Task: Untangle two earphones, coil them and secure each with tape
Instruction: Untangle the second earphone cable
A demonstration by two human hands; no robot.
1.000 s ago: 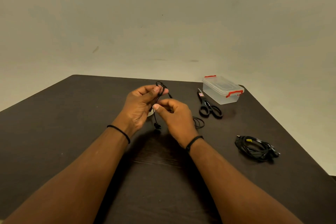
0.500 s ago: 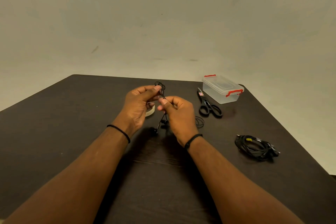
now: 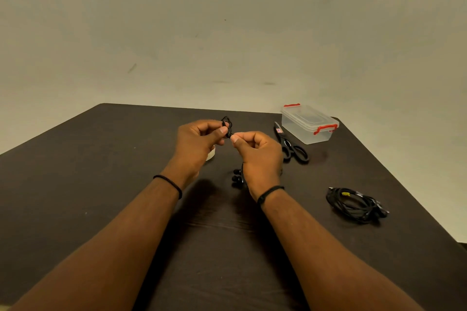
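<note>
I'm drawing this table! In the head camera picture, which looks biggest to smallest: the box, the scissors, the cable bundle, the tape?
1. Box and cable bundle: about alike; the bundle lies nearer the camera, so no ranking.
2. Scissors.
3. Tape: mostly hidden behind the left hand, so unsure.

1. We see a dark desk [image 3: 101,184] with a matt wood-grain look.
2. The box [image 3: 307,125] is clear, smooth plastic with glossy red clips.
3. The scissors [image 3: 290,146] have black plastic handles.
4. The coiled cable [image 3: 353,204] looks like slightly shiny black rubber.
5. The wall [image 3: 227,33] behind is matt and plain.
</note>
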